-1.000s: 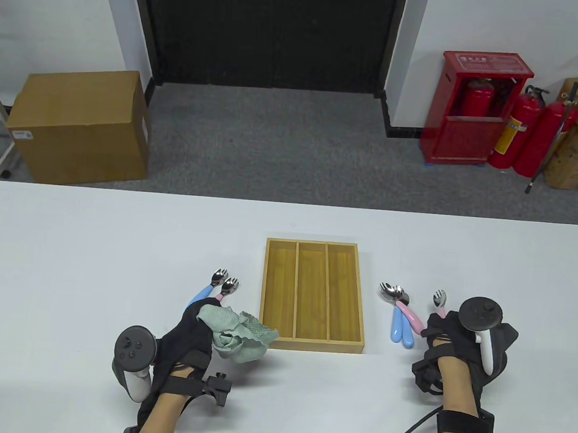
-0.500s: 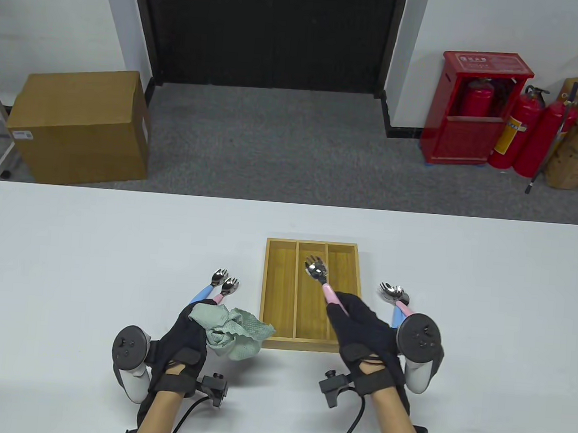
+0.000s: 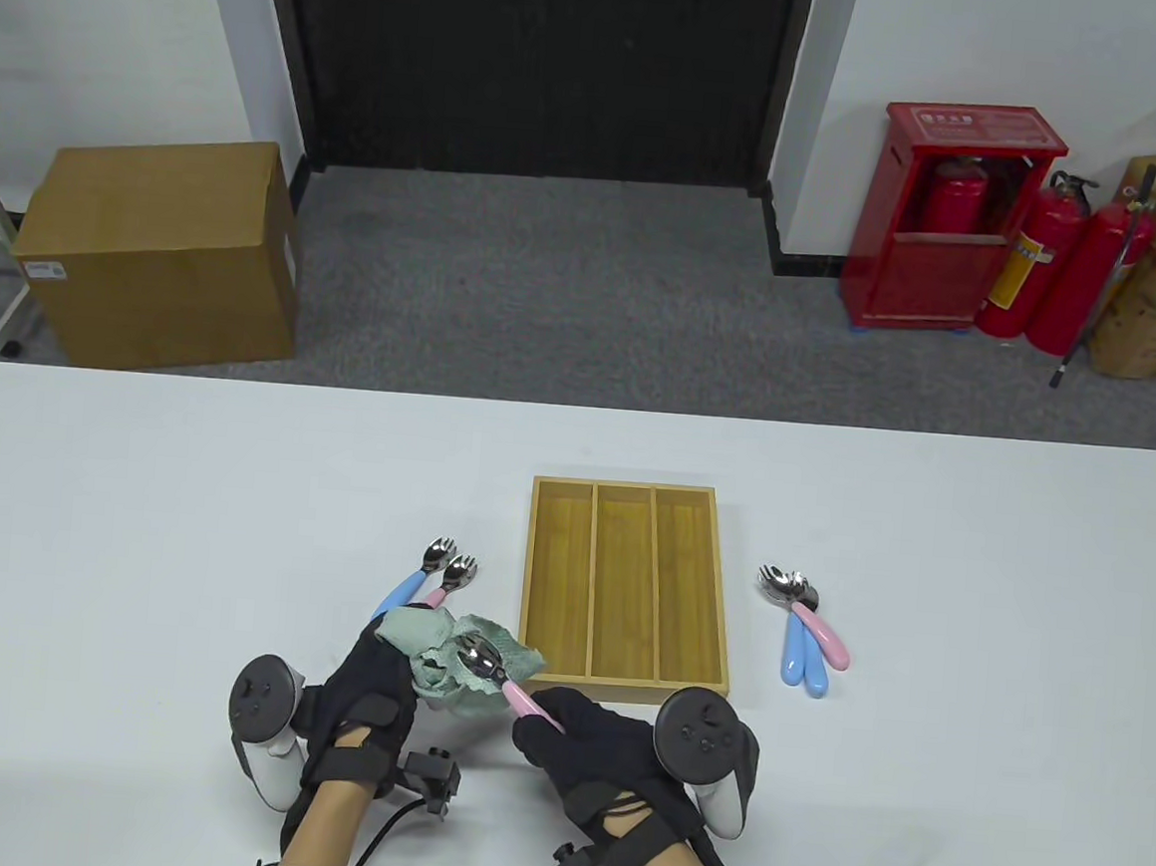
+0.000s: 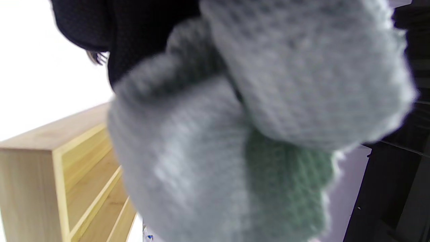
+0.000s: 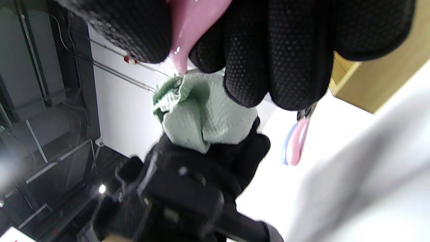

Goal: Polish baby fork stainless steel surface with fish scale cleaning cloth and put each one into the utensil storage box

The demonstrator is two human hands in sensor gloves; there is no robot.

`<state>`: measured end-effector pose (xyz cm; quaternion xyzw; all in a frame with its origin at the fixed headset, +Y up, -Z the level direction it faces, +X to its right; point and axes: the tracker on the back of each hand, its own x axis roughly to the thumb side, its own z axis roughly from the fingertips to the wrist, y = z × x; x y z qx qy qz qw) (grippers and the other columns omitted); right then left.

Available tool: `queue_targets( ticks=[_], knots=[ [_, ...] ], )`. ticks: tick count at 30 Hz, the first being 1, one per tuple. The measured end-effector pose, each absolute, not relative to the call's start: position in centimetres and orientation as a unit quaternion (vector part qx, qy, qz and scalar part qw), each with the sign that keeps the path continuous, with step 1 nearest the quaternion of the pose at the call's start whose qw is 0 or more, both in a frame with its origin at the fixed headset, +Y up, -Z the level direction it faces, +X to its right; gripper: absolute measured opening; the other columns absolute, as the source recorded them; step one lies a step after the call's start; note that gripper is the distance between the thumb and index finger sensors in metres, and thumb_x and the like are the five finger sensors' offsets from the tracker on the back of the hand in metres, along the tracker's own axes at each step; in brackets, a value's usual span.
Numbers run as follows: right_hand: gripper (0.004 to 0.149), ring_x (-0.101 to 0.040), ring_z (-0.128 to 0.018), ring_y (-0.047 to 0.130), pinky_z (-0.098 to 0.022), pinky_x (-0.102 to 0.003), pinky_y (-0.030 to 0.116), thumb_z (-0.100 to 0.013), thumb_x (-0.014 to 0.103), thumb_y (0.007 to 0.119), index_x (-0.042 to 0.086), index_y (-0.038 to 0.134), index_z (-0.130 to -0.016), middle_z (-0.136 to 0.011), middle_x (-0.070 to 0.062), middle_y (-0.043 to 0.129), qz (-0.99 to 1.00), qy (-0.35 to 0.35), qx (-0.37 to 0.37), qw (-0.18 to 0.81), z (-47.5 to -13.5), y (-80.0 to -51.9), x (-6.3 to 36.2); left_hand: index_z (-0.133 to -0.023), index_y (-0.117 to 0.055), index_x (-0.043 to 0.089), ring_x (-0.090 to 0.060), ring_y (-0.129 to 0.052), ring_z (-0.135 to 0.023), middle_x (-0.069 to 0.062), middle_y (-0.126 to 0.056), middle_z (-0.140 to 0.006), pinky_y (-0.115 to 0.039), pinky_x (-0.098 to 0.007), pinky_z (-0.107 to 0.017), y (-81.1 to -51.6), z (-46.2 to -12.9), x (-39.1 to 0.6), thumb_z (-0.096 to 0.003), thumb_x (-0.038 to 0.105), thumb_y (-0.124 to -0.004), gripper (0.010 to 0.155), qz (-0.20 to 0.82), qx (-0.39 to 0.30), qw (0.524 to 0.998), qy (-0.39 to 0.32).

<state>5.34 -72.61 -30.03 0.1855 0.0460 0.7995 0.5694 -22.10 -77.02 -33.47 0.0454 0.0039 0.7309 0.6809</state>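
Table view: right hand (image 3: pixel 593 749) pinching pink fork (image 3: pixel 499 673) by handle, steel head on cloth (image 3: pixel 464 669) bunched in left hand (image 3: pixel 368 686) beside box (image 3: pixel 619 671); probably light, stiff, slick, best gripped at handle.

right hand (image 5: pixel 268 50) gripping pink fork (image 5: pixel 191 23), green cloth (image 5: pixel 201 114)

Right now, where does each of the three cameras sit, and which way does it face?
Table view: high in front, looking down at the table; shows left hand and right hand.
Left wrist view: under the left wrist, facing the cloth; dark glove at top.
Right wrist view: under the right wrist, facing the left hand; fingers grip the pink-handled fork.
All three share the cloth and storage box.
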Motion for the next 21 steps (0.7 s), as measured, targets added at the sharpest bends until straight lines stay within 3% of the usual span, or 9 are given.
queue_targets(
  ticks=[6, 9, 14, 18, 21],
  knots=[
    [0.045, -0.037, -0.038, 0.100, -0.033, -0.058, 0.079, -0.044, 0.042, 0.079, 0.009, 0.085, -0.075, -0.055, -0.019, 0.100, 0.807, 0.080, 0.198, 0.550, -30.1, -73.7, 4.6, -0.098, -0.071, 0.019, -0.027, -0.107, -0.061, -0.004, -0.102, -0.076, -0.078, -0.053, -0.057, -77.1, -33.6, -20.3, -0.0577, 0.055, -0.060, 0.055, 0.770, -0.007, 0.635, -0.062],
    [0.045, -0.037, -0.038, 0.099, -0.033, -0.058, 0.079, -0.044, 0.042, 0.079, 0.010, 0.085, -0.075, -0.056, -0.019, 0.099, 0.795, 0.090, 0.193, 0.567, -30.4, -73.9, 5.0, -0.104, -0.064, 0.025, -0.030, -0.101, -0.071, -0.006, -0.094, -0.087, -0.073, -0.056, -0.060, -76.8, -33.9, -19.0, -0.0585, 0.057, -0.059, 0.056, 0.790, -0.056, 0.593, -0.142],
    [0.045, -0.038, -0.038, 0.099, -0.033, -0.058, 0.078, -0.044, 0.042, 0.079, 0.012, 0.085, -0.075, -0.057, -0.019, 0.098, 0.791, 0.098, 0.185, 0.575, -30.8, -74.2, 6.0, -0.110, -0.058, 0.031, -0.034, -0.094, -0.082, -0.010, -0.081, -0.101, -0.071, -0.060, -0.061, -76.5, -33.9, -18.1, -0.0586, 0.057, -0.061, 0.058, 0.793, -0.082, 0.571, -0.196],
    [0.044, -0.039, -0.040, 0.098, -0.034, -0.059, 0.077, -0.043, 0.042, 0.080, 0.012, 0.086, -0.075, -0.057, -0.020, 0.098, 0.790, 0.095, 0.173, 0.581, -31.2, -74.4, 6.8, -0.114, -0.049, 0.031, -0.038, -0.085, -0.093, -0.014, -0.067, -0.111, -0.068, -0.063, -0.062, -76.3, -33.7, -17.4, -0.0586, 0.054, -0.062, 0.061, 0.794, -0.110, 0.554, -0.224],
    [0.044, -0.038, -0.039, 0.098, -0.034, -0.059, 0.077, -0.043, 0.042, 0.080, 0.012, 0.086, -0.075, -0.057, -0.020, 0.098, 0.795, 0.090, 0.167, 0.577, -31.5, -74.5, 7.4, -0.117, -0.033, 0.029, -0.043, -0.070, -0.103, -0.017, -0.046, -0.120, -0.063, -0.066, -0.065, -76.1, -33.6, -17.0, -0.0580, 0.054, -0.067, 0.073, 0.790, -0.140, 0.542, -0.250]
  ],
)
